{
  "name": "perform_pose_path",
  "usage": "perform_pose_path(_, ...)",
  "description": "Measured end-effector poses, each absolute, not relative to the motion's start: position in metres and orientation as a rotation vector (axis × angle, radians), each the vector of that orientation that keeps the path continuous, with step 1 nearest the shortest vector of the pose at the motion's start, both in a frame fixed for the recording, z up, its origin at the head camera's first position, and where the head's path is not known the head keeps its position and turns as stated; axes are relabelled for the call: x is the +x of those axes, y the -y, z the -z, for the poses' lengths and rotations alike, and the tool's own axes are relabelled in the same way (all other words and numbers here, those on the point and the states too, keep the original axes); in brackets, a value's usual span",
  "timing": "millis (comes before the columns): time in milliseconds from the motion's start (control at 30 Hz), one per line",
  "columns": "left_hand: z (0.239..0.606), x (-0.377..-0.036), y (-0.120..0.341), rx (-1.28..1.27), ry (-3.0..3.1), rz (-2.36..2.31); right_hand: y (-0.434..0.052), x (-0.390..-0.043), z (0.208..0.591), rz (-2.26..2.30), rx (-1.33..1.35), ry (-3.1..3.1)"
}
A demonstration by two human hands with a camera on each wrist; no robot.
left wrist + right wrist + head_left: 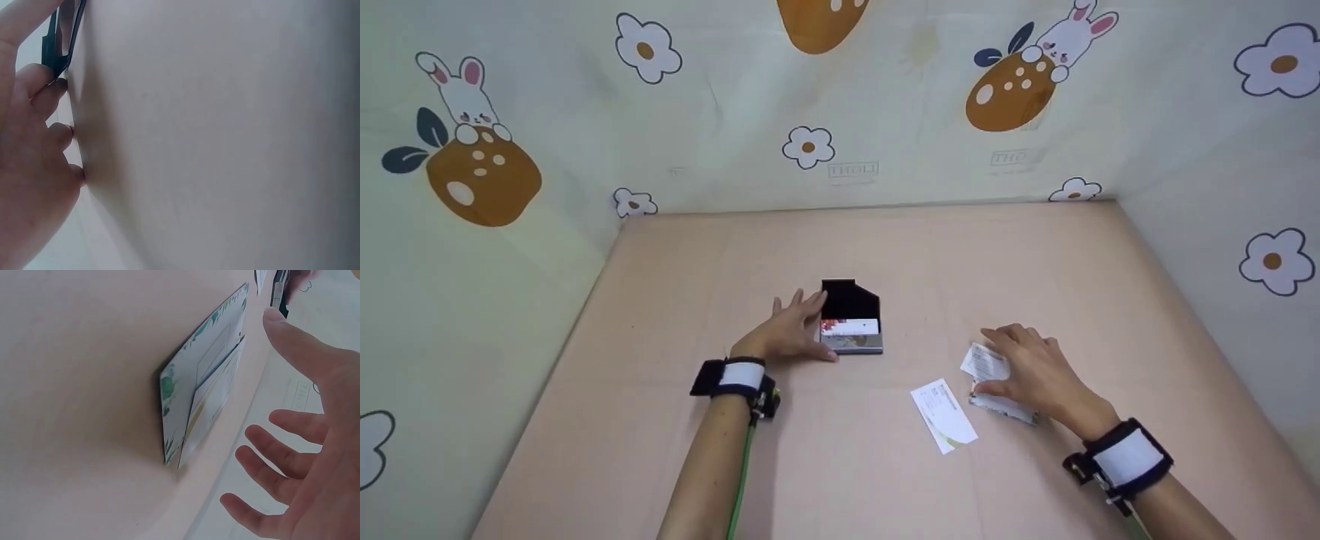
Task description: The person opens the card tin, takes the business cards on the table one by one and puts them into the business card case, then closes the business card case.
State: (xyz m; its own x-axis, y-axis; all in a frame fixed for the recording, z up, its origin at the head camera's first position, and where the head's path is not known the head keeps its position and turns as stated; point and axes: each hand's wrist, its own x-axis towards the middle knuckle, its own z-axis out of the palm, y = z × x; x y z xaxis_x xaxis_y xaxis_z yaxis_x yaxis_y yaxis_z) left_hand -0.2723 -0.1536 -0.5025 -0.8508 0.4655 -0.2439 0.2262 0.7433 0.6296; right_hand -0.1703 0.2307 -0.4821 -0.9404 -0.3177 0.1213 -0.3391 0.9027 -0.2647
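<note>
A black business card case (851, 300) lies with its lid raised on the tabletop, a card with red print (849, 327) showing inside. My left hand (789, 330) holds the case by its left side, thumb at the front corner and a finger along the lid's edge. In the left wrist view, the dark case (55, 53) is partly cut off at the top. To the right, my right hand (1039, 371) hovers with spread fingers over a white card (986, 363) and a leaf-bordered card (173, 396). The right wrist view shows a gap between fingers and cards.
A single white business card (943, 415) with a green corner lies between the hands, nearer the front. Flower-and-rabbit patterned cloth walls (720, 112) border the beige tabletop (735, 262) at the back and sides. A green cable (742, 472) runs along the left forearm.
</note>
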Motion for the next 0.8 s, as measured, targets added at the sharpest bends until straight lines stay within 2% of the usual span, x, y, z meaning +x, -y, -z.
perform_pose_path(800, 0.505, -0.274, 0.155, 0.558, -2.569, -0.837, -0.254, -0.158, 0.488, -0.441, 0.375, 3.093)
